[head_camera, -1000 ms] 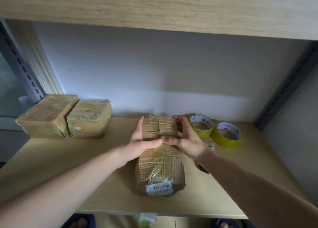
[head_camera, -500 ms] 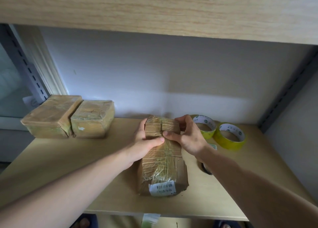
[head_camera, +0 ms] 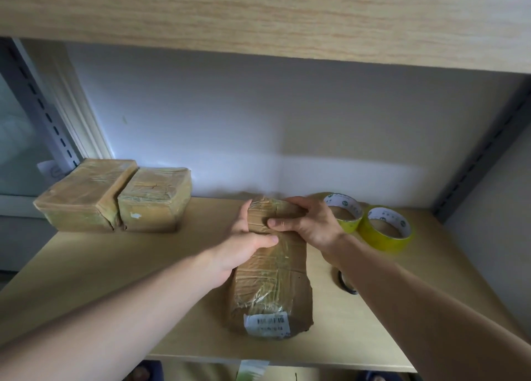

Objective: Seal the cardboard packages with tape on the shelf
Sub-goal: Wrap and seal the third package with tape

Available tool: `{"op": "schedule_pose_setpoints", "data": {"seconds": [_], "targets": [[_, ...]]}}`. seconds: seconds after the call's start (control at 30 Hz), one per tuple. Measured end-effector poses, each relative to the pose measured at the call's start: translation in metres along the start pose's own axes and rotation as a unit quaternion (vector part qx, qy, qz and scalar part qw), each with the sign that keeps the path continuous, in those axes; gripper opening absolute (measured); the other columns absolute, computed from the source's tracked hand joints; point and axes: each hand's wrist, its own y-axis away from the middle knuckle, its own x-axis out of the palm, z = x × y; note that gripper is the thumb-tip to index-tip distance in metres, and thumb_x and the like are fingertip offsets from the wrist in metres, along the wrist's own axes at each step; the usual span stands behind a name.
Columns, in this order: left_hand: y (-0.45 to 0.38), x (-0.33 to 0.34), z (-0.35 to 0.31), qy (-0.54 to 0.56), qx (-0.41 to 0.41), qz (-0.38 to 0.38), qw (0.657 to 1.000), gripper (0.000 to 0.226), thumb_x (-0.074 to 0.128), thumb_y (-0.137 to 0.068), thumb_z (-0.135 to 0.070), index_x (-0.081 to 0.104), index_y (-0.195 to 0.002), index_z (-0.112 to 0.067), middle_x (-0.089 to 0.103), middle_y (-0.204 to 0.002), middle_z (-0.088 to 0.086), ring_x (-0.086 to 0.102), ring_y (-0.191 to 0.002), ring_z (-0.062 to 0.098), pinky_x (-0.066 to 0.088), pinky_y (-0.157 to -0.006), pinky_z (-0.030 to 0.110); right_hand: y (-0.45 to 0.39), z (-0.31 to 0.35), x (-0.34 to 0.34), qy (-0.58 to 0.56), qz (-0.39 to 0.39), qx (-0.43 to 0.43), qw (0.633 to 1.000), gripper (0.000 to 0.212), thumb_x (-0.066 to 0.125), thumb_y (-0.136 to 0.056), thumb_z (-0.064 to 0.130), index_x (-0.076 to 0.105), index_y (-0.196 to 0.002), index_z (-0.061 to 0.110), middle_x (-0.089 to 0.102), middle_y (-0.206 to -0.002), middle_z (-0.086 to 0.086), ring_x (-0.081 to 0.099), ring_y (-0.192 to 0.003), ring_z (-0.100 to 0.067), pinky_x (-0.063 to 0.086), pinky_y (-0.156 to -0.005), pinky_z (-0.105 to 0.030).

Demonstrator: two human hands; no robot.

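A long brown cardboard package [head_camera: 271,283], wrapped in clear tape with a white barcode label at its near end, lies lengthwise in the middle of the wooden shelf [head_camera: 94,265]. My left hand [head_camera: 244,242] grips its far left side, thumb across the top. My right hand [head_camera: 304,222] clasps the far right end, fingers curled over the far edge and thumb pressed on top. Two yellow tape rolls [head_camera: 343,212] [head_camera: 386,231] stand just right of my right hand.
Two taped packages [head_camera: 83,196] [head_camera: 155,199] sit side by side at the back left. A small dark ring-shaped object [head_camera: 346,283] lies under my right forearm. An upper shelf board [head_camera: 258,15] hangs overhead; slotted metal uprights [head_camera: 482,153] flank both sides.
Both hands have slid slightly along the package's far end; my right thumb now presses further left across the top, and my left thumb sits lower. The package has stayed in place.
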Motion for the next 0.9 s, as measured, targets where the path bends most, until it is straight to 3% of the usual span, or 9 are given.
{"op": "schedule_pose_setpoints", "data": {"seconds": [0.07, 0.17, 0.3, 0.4, 0.53, 0.67, 0.77, 0.9], "targets": [[0.000, 0.005, 0.001, 0.020, 0.006, -0.017, 1.000, 0.090, 0.078, -0.082, -0.002, 0.033, -0.152, -0.036, 0.069, -0.126, 0.006, 0.066, -0.116, 0.021, 0.055, -0.092, 0.031, 0.000, 0.000, 0.004, -0.041, -0.014, 0.012, 0.999, 0.054, 0.097, -0.061, 0.013, 0.075, -0.111, 0.017, 0.080, -0.097, 0.001, 0.076, -0.093, -0.016, 0.059, -0.075, -0.025], [0.002, 0.010, 0.000, 0.022, 0.036, -0.036, 0.998, 0.103, 0.079, -0.060, -0.019, 0.035, -0.153, -0.029, 0.068, -0.127, 0.009, 0.065, -0.117, 0.023, 0.055, -0.098, 0.036, -0.001, 0.001, 0.007, -0.052, -0.030, 0.016, 0.998, 0.048, 0.097, -0.061, 0.014, 0.075, -0.104, 0.014, 0.079, -0.094, -0.002, 0.076, -0.089, -0.017, 0.057, -0.068, -0.024], [0.000, 0.011, 0.000, 0.023, 0.051, -0.028, 0.998, 0.105, 0.074, -0.057, -0.019, 0.035, -0.154, -0.023, 0.067, -0.129, 0.013, 0.065, -0.118, 0.025, 0.056, -0.080, 0.017, -0.004, 0.002, 0.004, -0.024, -0.040, 0.018, 0.999, 0.043, 0.098, -0.061, 0.020, 0.073, -0.094, 0.008, 0.076, -0.082, 0.000, 0.071, -0.072, -0.010, 0.051, -0.057, -0.019], [-0.001, 0.011, 0.000, 0.022, 0.055, -0.024, 0.998, 0.108, 0.073, -0.057, -0.017, 0.032, -0.156, -0.022, 0.066, -0.130, 0.013, 0.065, -0.115, 0.022, 0.053, -0.074, 0.010, -0.007, 0.004, 0.003, 0.005, -0.055, 0.015, 0.998, 0.044, 0.098, -0.061, 0.031, 0.073, -0.087, 0.006, 0.076, -0.080, -0.002, 0.070, -0.074, -0.013, 0.055, -0.062, -0.027], [-0.003, 0.009, 0.002, 0.015, 0.051, -0.015, 0.998, 0.110, 0.080, -0.055, -0.021, 0.034, -0.155, -0.026, 0.070, -0.124, 0.009, 0.068, -0.107, 0.016, 0.054, -0.083, 0.018, -0.011, 0.008, 0.005, 0.035, -0.082, 0.021, 0.996, 0.046, 0.097, -0.061, 0.038, 0.073, -0.083, 0.005, 0.077, -0.084, -0.008, 0.068, -0.074, -0.017, 0.058, -0.071, -0.036], [-0.002, 0.009, 0.003, 0.020, 0.038, -0.010, 0.999, 0.100, 0.083, -0.072, -0.006, 0.032, -0.156, -0.027, 0.072, -0.117, 0.008, 0.069, -0.095, 0.012, 0.054, -0.075, 0.014, -0.013, 0.008, 0.012, 0.018, -0.118, 0.033, 0.992, 0.031, 0.093, -0.066, 0.029, 0.071, -0.074, 0.009, 0.073, -0.073, -0.003, 0.065, -0.071, -0.017, 0.051, -0.064, -0.030], [-0.001, 0.012, 0.002, 0.021, 0.053, -0.011, 0.998, 0.101, 0.080, -0.068, -0.008, 0.034, -0.156, -0.024, 0.072, -0.112, 0.008, 0.069, -0.088, 0.008, 0.054, -0.072, 0.013, -0.014, 0.005, 0.017, 0.061, -0.155, -0.004, 0.986, 0.031, 0.086, -0.075, 0.037, 0.067, -0.070, 0.013, 0.067, -0.065, 0.005, 0.061, -0.068, -0.015, 0.047, -0.061, -0.027], [-0.002, 0.010, 0.003, 0.005, 0.055, -0.017, 0.998, 0.105, 0.075, -0.058, -0.024, 0.034, -0.155, -0.029, 0.074, -0.113, 0.004, 0.069, -0.084, 0.000, 0.054, -0.074, 0.012, -0.013, 0.004, 0.017, 0.153, -0.170, -0.044, 0.973, 0.037, 0.076, -0.085, 0.050, 0.067, -0.071, 0.017, 0.067, -0.070, 0.005, 0.060, -0.070, -0.014, 0.047, -0.064, -0.030]]}}
